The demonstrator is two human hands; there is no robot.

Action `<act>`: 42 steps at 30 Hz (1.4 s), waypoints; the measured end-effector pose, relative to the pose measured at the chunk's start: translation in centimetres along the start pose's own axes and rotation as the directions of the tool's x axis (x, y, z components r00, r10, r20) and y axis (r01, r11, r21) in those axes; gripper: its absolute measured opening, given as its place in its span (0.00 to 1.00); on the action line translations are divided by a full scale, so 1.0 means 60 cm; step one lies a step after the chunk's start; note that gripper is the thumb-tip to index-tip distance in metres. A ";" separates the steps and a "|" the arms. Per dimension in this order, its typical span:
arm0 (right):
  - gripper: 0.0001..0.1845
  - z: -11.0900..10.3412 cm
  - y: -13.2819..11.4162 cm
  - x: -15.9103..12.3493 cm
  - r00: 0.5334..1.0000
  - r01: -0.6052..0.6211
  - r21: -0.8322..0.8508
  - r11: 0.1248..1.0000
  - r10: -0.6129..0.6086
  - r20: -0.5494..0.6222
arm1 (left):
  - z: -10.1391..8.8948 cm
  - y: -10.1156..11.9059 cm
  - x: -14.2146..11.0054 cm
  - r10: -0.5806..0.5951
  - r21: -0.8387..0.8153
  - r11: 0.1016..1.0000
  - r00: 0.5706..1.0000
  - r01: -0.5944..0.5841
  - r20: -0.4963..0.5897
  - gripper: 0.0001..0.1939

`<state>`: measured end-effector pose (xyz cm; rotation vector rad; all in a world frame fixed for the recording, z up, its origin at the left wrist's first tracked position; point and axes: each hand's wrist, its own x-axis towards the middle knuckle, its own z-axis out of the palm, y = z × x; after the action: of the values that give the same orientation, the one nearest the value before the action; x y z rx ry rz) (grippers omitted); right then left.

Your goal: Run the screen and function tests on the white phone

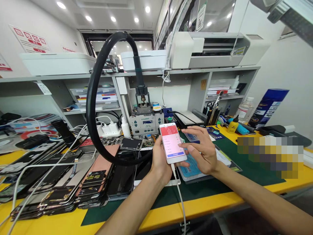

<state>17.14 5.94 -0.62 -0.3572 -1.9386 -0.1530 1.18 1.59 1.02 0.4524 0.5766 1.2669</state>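
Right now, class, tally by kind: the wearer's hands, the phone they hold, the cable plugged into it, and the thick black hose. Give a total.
Hands: 2 (left hand, right hand)
Held phone: 1
Plugged-in cable: 1
Black hose: 1
Total: 5

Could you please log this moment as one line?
left hand: holding phone | right hand: at phone's front, contact unclear | white cable: plugged into phone

Phone: white; screen red above, pale pink below, with a blue bar
Charging cable: white
Bench mat: dark green
Tabletop: yellow
Curved hose: black
Tall can: dark blue, white patches
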 end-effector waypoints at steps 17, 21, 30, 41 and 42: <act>0.15 0.008 0.004 -0.005 0.992 -0.123 -0.019 0.992 0.124 0.037 | -0.004 -0.009 0.000 -0.035 0.066 0.997 0.999 0.033 0.022 0.28; 0.15 0.008 0.004 -0.003 0.987 -0.142 -0.043 0.989 0.145 0.068 | -0.002 -0.013 -0.001 -0.089 0.087 0.992 0.996 0.088 0.004 0.31; 0.16 0.007 0.003 -0.001 0.979 -0.143 -0.082 0.986 0.153 0.133 | 0.006 -0.015 -0.005 -0.100 0.111 0.988 0.994 0.104 -0.039 0.32; 0.16 -0.002 -0.004 0.002 0.994 0.024 -0.016 1.000 -0.023 0.105 | 0.005 -0.014 -0.006 -0.144 0.080 0.986 0.989 0.146 -0.032 0.33; 0.16 -0.001 -0.004 0.002 0.993 0.029 -0.014 0.999 -0.027 0.119 | 0.003 -0.014 -0.005 -0.152 0.072 0.985 0.988 0.154 -0.030 0.33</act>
<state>17.07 5.72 -0.46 -0.3565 -2.0618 -0.1690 1.83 1.11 0.70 0.4466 0.6681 1.1078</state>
